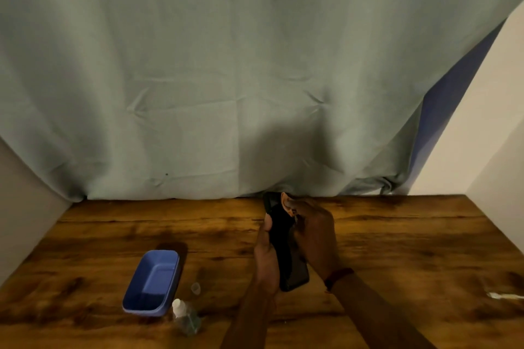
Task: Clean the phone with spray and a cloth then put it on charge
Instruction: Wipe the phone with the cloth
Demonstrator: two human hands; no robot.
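The slim black phone (pixel 286 244) stood raised over the table's middle, the left hand (pixel 266 256) clasped along its left edge, the right hand (pixel 314 238) closed on its right; any cloth was indiscernible. A loose hold could drop it onto the brown wooden table (pixel 397 249). A grey-green curtain (pixel 226 79) hung beyond

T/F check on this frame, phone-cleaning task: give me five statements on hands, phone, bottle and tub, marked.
1. Both hands hold the phone above the table. True: left hand, right hand.
2. The blue tub lies right of the phone. False: it lies left.
3. The spray bottle stands beside the tub, nearer the camera. True.
4. The right hand grips the spray bottle. False: the bottle stands alone.
5. A white cable end lies at the table's right edge. True.
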